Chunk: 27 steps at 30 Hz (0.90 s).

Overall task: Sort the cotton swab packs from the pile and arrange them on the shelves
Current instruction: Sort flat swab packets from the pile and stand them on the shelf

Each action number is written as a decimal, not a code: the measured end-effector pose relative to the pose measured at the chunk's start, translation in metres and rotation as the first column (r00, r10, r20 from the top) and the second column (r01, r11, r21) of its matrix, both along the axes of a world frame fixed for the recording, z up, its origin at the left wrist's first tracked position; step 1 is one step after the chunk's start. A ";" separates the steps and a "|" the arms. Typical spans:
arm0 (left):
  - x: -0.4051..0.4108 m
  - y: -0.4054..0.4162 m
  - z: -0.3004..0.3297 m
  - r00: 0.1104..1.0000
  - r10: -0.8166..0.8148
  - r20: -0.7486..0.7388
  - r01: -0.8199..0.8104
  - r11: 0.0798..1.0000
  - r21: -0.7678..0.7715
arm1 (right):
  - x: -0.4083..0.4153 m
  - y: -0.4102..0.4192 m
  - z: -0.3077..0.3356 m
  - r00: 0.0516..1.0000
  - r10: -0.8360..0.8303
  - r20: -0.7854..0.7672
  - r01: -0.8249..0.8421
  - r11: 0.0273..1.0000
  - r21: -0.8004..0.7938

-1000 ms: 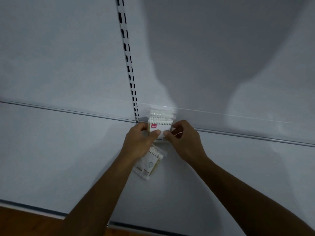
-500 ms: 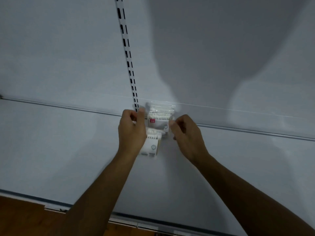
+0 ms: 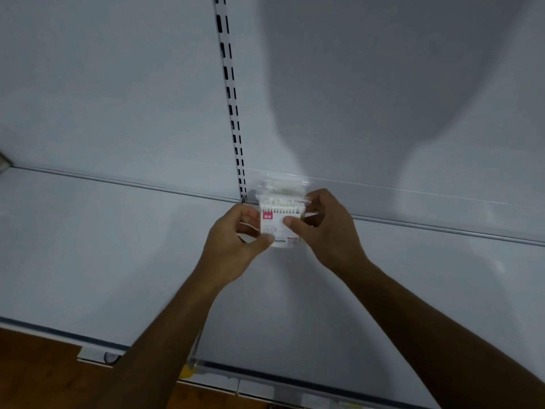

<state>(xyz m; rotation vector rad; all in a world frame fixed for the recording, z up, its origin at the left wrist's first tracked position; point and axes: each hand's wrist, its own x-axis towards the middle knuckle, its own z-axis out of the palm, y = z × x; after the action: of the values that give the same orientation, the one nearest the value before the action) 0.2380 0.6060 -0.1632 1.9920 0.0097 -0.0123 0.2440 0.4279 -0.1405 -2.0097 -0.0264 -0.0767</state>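
Pinching one cotton swab pack [image 3: 280, 224] at twelve o'clock, our left hand [image 3: 233, 246] and right hand [image 3: 327, 231] (both sides) hold it above the shelf [image 3: 118, 246].

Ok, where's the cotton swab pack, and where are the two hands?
cotton swab pack [image 3: 280, 228]: head view, printed label.
left hand [image 3: 228, 246]: head view, back of hand.
right hand [image 3: 327, 231]: head view, back of hand.

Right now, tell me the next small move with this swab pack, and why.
Probably stand it upright against the back panel beside the slotted upright and let go: both hands, left hand and right hand, pinch the cotton swab pack just above the shelf rear.
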 end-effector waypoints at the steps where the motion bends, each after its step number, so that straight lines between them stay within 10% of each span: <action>1: 0.001 0.000 -0.001 1.000 0.019 0.008 -0.019 1.000 0.024 | 0.001 0.003 -0.002 1.000 -0.011 0.013 0.011 1.000 -0.011; 14: 0.007 -0.004 -0.030 0.987 0.129 0.099 -0.147 0.967 0.207 | 0.011 0.012 -0.025 0.997 -0.070 0.014 0.072 0.968 -0.239; 18: -0.001 -0.009 -0.015 0.925 0.095 0.368 -0.211 0.933 0.292 | 0.009 -0.001 -0.018 0.994 -0.110 0.030 0.113 0.973 -0.202; 27: -0.012 -0.137 0.024 0.858 -0.399 0.322 0.264 0.882 0.391 | -0.033 -0.124 -0.001 0.947 -0.305 0.097 0.319 0.928 -0.194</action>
<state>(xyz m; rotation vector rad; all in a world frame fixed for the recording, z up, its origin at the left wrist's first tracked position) 0.2258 0.4690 -0.1393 2.2792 -0.6426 0.1770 0.2106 0.3039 -0.1417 -2.2050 0.2560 -0.3562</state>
